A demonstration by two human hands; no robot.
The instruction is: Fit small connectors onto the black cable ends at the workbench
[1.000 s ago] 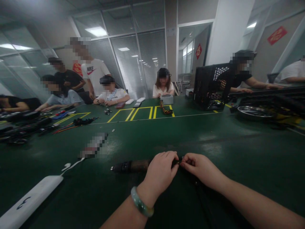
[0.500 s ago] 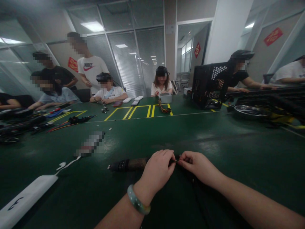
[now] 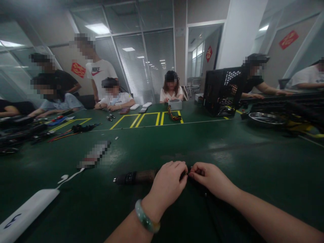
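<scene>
Lying across the green table in front of me is an electric screwdriver [image 3: 144, 176], with a brown body, a ringed black collar and a small metal tip pointing left. My left hand [image 3: 169, 180], with a green bangle on its wrist, is closed over the rear end of it and hides that part. Close against those fingertips, my right hand [image 3: 209, 175] is in a pinch. Between the two hands a tiny brassy glint shows, too small to name. A dark cord [image 3: 209, 207] runs toward me below my right hand.
To the left, a white power bank [image 3: 30, 211] is cabled to a phone [image 3: 95, 153]. A black computer case [image 3: 220, 92] stands far right, beside dark parts. A grey box with wires [image 3: 175, 104] sits ahead. Several people sit or stand around the table.
Both hands stay together at the screwdriver's rear end, with only slight finger movement. The view has shifted a little. At the back, the standing person in white has lowered an arm.
</scene>
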